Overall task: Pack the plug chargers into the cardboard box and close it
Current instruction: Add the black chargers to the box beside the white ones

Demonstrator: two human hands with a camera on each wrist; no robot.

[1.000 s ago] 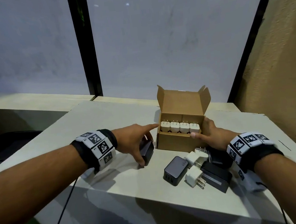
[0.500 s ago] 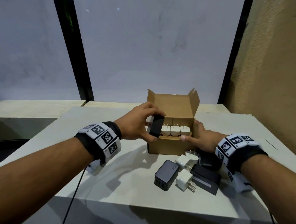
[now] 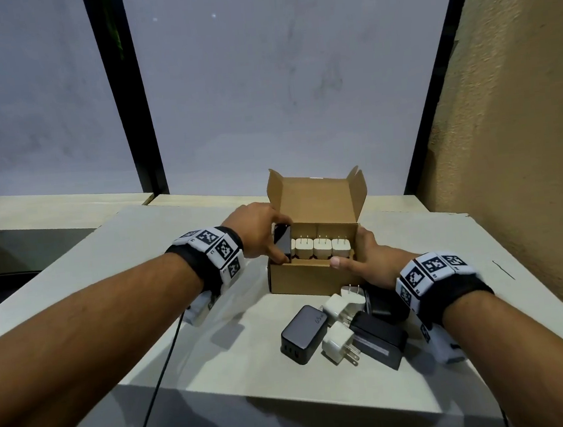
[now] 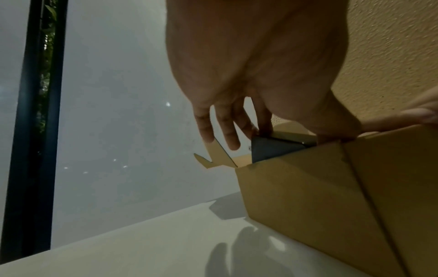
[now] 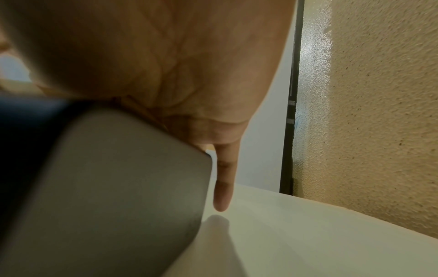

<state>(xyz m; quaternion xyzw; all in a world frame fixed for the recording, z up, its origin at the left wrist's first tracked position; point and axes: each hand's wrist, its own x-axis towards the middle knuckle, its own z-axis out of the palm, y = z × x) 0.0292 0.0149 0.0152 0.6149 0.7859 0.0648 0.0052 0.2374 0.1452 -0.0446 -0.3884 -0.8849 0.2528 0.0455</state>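
Observation:
An open cardboard box (image 3: 314, 279) stands on the table with its lid (image 3: 320, 202) upright at the back. A row of white plug chargers (image 3: 321, 248) sits inside, prongs up. My left hand (image 3: 258, 238) pinches a black charger (image 3: 283, 244) between thumb and fingers and holds it in the box's left end, partly below the rim. In the left wrist view that black charger (image 4: 272, 150) pokes out above the box wall (image 4: 308, 196) under my left hand (image 4: 237, 121). My right hand (image 3: 369, 260) holds the box's right front corner, thumb on the front rim.
Loose chargers lie in front of the box: a black one (image 3: 304, 335), two white ones (image 3: 342, 305) (image 3: 337, 344), a black block (image 3: 378, 340) and another black one (image 3: 383, 303) under my right wrist. A textured wall (image 3: 522, 121) stands on the right. A cable (image 3: 158, 380) hangs over the table's front edge.
My left hand picked the black charger up off the table left of the box, carried it over the left end and lowered it in. My right hand kept hold of the box.

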